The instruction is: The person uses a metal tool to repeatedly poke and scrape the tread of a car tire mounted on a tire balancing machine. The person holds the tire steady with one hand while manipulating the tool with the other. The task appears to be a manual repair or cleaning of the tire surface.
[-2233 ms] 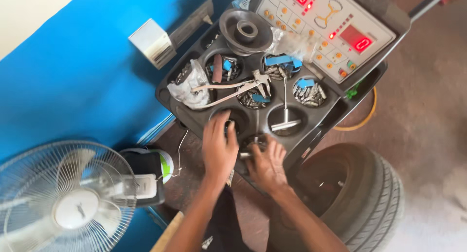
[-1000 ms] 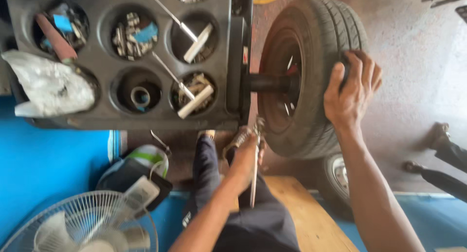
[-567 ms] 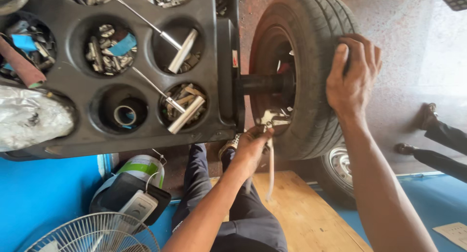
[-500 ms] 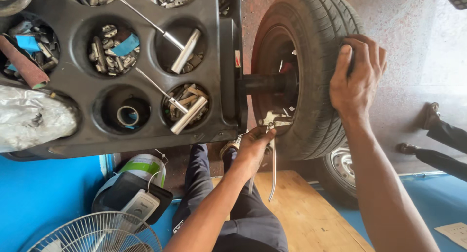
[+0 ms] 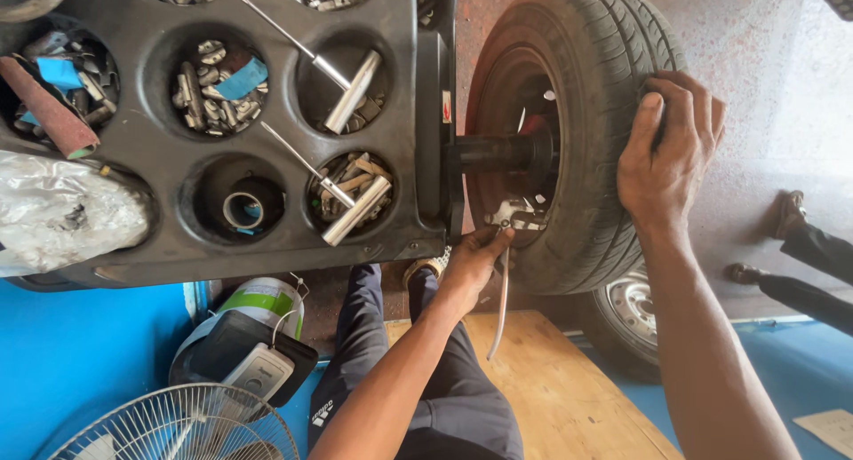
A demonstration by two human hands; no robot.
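Tyre point(image 5: 613, 114), right hand point(image 5: 666, 154) unmoved, tool point(image 5: 502, 300) lower

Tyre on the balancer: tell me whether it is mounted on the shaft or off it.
Mounted. The tyre stands upright with the machine's shaft running into its hub, right hand on its tread.

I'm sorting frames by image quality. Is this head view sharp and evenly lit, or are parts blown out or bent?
Head view: mostly sharp on the tyre and both hands; the floor at upper right is washed out by bright light; the wheel's inner rim sits in shadow; the tray edges bow from wide-angle distortion.
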